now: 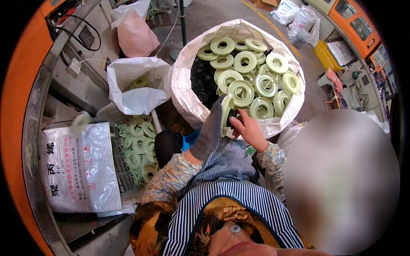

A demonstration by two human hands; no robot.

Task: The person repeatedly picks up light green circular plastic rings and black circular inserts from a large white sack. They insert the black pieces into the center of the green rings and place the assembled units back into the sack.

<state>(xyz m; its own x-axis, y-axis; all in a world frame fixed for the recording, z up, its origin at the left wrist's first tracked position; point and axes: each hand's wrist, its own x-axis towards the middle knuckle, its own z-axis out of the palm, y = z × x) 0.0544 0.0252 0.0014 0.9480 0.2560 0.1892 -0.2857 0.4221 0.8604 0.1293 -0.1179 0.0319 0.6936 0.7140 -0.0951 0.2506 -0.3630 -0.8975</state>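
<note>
My left hand (206, 136), in a grey glove, grips a pale green plastic ring (227, 114) that stands on edge. Bare and bent-fingered, my right hand (249, 129) is at the ring's right face. Something dark shows between its fingertips and the ring, but its shape is unclear. Both hands are over the near rim of a large white woven sack (184, 81). Inside the sack, many more pale green rings (240, 92) lie piled, with black parts (200, 79) at its left side.
Left of the sack stands a smaller white bag (139, 97). Below it, more green rings and thin strips (137, 143) lie beside a printed white bag (81, 170). A pinkish bag (136, 34) is farther back. A yellow crate (328, 55) stands at the far right.
</note>
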